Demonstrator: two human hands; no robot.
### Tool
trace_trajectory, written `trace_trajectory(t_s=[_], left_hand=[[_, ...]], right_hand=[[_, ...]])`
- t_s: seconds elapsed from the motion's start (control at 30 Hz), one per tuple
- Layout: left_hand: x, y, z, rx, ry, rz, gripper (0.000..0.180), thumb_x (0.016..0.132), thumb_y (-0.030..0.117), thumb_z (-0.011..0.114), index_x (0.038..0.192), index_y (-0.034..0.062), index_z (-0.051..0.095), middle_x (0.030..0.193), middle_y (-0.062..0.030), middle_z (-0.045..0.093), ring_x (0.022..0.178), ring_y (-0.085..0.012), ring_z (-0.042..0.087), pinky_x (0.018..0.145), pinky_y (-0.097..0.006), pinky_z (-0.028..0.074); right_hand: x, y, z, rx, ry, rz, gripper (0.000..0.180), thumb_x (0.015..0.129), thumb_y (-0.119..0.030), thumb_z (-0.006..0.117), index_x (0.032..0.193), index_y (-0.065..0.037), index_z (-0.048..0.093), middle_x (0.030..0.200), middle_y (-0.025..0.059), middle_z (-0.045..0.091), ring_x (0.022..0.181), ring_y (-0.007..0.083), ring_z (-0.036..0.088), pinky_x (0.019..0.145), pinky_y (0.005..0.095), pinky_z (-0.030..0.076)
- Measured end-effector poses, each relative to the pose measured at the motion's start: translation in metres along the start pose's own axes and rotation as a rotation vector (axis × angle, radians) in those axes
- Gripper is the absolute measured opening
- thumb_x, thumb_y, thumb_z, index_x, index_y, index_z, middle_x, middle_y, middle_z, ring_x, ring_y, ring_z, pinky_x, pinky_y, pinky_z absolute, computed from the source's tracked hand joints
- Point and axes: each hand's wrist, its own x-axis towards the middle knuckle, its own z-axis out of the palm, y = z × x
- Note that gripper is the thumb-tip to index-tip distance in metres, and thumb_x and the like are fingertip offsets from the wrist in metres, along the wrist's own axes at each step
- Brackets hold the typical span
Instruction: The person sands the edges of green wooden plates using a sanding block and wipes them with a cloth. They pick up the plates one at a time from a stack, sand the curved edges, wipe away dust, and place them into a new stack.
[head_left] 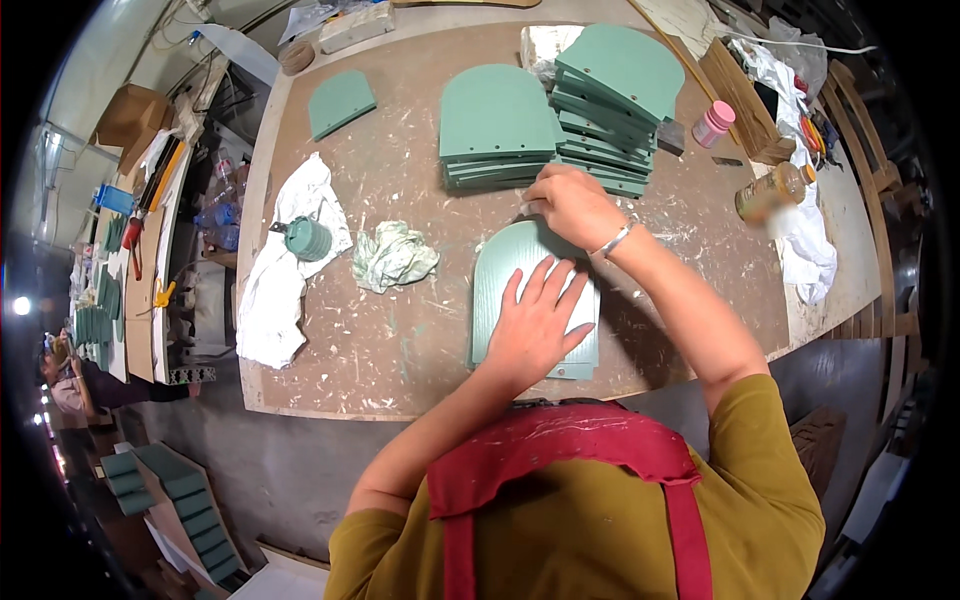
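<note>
A pale green panel with a rounded far end [492, 270] lies on the brown worktable [400, 350] close to my body. My left hand [530, 325] rests flat on it, fingers spread. At the panel's curved far edge, my right hand [572, 207] is closed with its fingertips pinched downward. Something small and pale shows at those fingertips, too little of it to name. Just beyond stand two stacks of similar green panels, a left stack [500, 110] and a taller, fanned-out right stack [620, 70]. Small dark holes run along their straight edges.
A single green panel [342, 103] lies far left. Nearer are a white cloth [275, 300], a green-stained jar [308, 239] and a crumpled rag [395, 257]. To the right stand a pink jar [713, 126] and a plastic bottle [772, 195]. Another person [85, 385] is at far left.
</note>
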Motion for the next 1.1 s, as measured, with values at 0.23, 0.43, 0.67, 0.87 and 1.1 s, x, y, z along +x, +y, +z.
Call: trace_trajectory(t_s=[0.23, 0.43, 0.67, 0.87, 1.1], left_hand=[[0.000, -0.001, -0.002, -0.011, -0.006, 0.005, 0.062, 0.092, 0.047, 0.061, 0.141, 0.0106, 0.049, 0.147, -0.0119, 0.043, 0.138, -0.0312, 0.037, 0.111, -0.056, 0.029], [0.001, -0.001, -0.002, 0.004, 0.000, -0.002, 0.063, 0.091, 0.046, 0.063, 0.142, 0.0112, 0.049, 0.147, -0.0116, 0.043, 0.139, -0.0312, 0.038, 0.111, -0.055, 0.029], [0.001, 0.000, -0.001, -0.004, 0.003, -0.003, 0.063, 0.090, 0.044, 0.065, 0.141, 0.0118, 0.050, 0.147, -0.0105, 0.044, 0.139, -0.0311, 0.038, 0.111, -0.055, 0.029], [0.002, 0.000, -0.002, -0.011, -0.023, 0.014, 0.063, 0.089, 0.044, 0.066, 0.141, 0.0122, 0.049, 0.148, -0.0095, 0.044, 0.139, -0.0307, 0.038, 0.112, -0.055, 0.029], [0.002, 0.003, -0.004, -0.018, -0.020, 0.010, 0.062, 0.089, 0.042, 0.066, 0.141, 0.0127, 0.049, 0.147, -0.0091, 0.043, 0.139, -0.0301, 0.038, 0.112, -0.055, 0.029]], right_hand=[[-0.005, 0.000, 0.003, 0.022, 0.052, 0.036, 0.021, 0.090, -0.016, 0.064, 0.103, -0.002, 0.074, 0.104, 0.0136, 0.067, 0.104, 0.0344, 0.063, 0.092, 0.0411, 0.049], [-0.003, -0.011, 0.007, 0.228, 0.012, -0.111, 0.022, 0.090, -0.015, 0.063, 0.105, -0.004, 0.074, 0.107, 0.0151, 0.065, 0.105, 0.0336, 0.062, 0.094, 0.0399, 0.048], [-0.012, 0.016, -0.010, 0.200, 0.113, -0.027, 0.019, 0.087, -0.014, 0.065, 0.099, -0.003, 0.075, 0.102, 0.0159, 0.067, 0.101, 0.0346, 0.064, 0.092, 0.0419, 0.049], [-0.026, 0.022, 0.005, 0.339, 0.096, -0.037, 0.020, 0.090, -0.013, 0.066, 0.105, -0.002, 0.073, 0.103, 0.0129, 0.066, 0.099, 0.0321, 0.064, 0.088, 0.0379, 0.050], [-0.060, 0.035, -0.011, 0.305, 0.154, 0.077, 0.018, 0.090, -0.012, 0.065, 0.104, -0.002, 0.073, 0.103, 0.0140, 0.065, 0.099, 0.0329, 0.063, 0.089, 0.0401, 0.050]])
